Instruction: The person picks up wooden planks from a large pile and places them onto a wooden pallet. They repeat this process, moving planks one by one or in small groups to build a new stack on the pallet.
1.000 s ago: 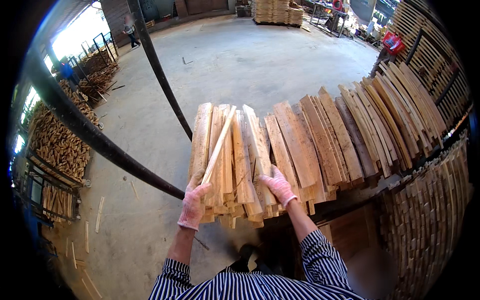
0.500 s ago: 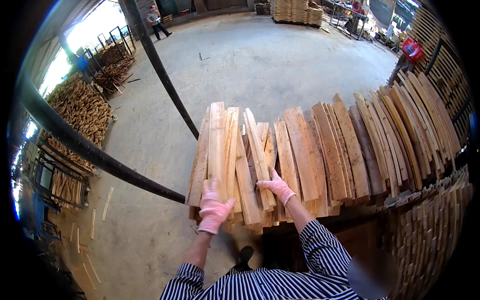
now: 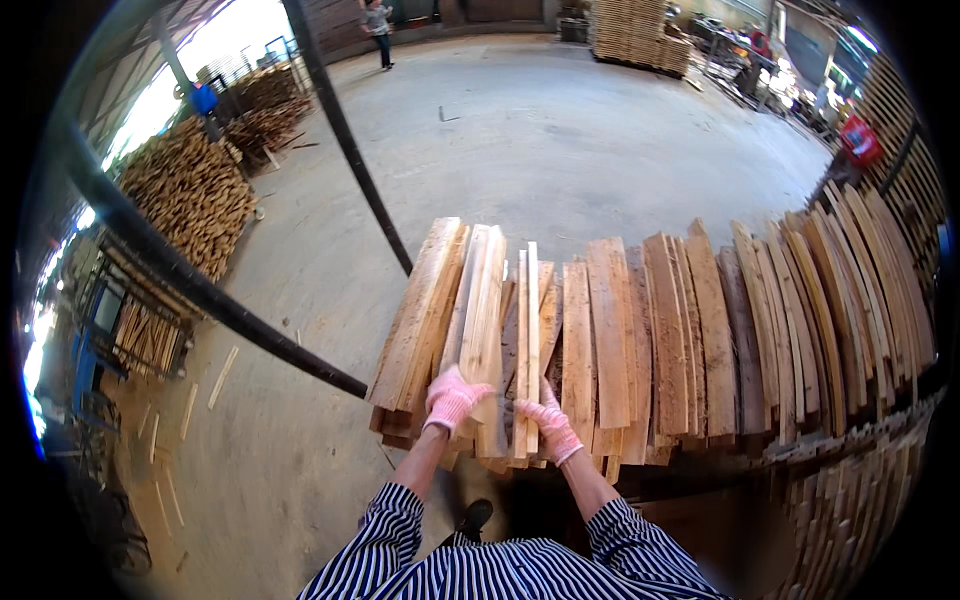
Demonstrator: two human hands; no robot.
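Along the near edge of a long row of upright-tilted boards, I have both gloved hands low on the wood. My right hand is closed around two pale narrow slats, which stand up in front of the row, left of its middle. My left hand presses against the lower ends of wider planks just beside them; I cannot tell whether its fingers wrap the wood.

Close on the left, a thick black bar slants down to the end of the row, and a thinner black pole descends behind it; both bound my reach on that side. To the lower right I see another stack of wood, packed tightly. Loose strips lie on the concrete floor at left, below a big heap of cut wood. Farther off I make out a standing person, a squared timber stack and, at right, a red object too small to identify.
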